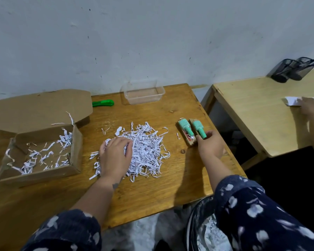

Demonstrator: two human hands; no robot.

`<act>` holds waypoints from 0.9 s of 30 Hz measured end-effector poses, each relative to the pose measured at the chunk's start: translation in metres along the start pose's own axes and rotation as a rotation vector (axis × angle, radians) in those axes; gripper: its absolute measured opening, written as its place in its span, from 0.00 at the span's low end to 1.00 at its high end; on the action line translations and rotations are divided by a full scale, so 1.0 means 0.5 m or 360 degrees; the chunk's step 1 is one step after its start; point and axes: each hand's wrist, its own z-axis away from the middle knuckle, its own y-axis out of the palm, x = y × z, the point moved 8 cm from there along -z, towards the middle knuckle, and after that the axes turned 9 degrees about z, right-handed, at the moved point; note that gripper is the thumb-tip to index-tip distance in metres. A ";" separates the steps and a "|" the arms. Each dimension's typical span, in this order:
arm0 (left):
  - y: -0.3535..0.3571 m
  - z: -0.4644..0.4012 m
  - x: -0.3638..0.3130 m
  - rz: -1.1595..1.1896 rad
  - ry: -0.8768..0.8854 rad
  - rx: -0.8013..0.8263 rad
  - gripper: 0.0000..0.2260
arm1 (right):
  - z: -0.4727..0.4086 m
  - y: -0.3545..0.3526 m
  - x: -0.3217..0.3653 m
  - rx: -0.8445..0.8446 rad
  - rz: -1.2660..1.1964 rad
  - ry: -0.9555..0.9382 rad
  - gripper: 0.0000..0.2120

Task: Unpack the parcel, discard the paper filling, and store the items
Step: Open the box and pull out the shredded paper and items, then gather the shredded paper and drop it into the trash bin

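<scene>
A heap of white shredded paper (146,151) lies in the middle of the wooden table (152,187). My left hand (115,154) rests on the heap's left part, fingers curled into the strips. Two mint-green items on brown card backings lie side by side right of the heap: the left item (185,128) and the right item (198,128). My right hand (211,144) touches the near end of the right item with its fingertips. The open cardboard parcel box (76,147) sits at the left with some paper strips left inside.
A clear plastic container (143,94) stands at the table's back edge, a green box cutter (103,103) to its left. A bin lined with a black bag (203,227) holds shredded paper below the table's front right. Another person's hand (312,107) rests on the neighbouring table.
</scene>
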 end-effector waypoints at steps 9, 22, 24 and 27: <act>-0.014 0.003 -0.008 0.0015 0.0027 -0.0008 0.13 | 0.004 -0.013 0.011 0.0072 0.0121 -0.0137 0.15; -0.023 0.034 0.059 -0.0126 -0.0124 0.0077 0.26 | 0.175 0.101 0.162 0.0353 0.0464 -0.1283 0.14; -0.020 0.045 0.075 -0.0117 -0.0174 0.0105 0.29 | 0.189 0.115 0.158 0.0356 0.0564 -0.1294 0.18; -0.017 0.055 0.097 -0.0073 -0.0221 0.0135 0.32 | 0.209 0.120 0.165 0.0313 0.0534 -0.1344 0.18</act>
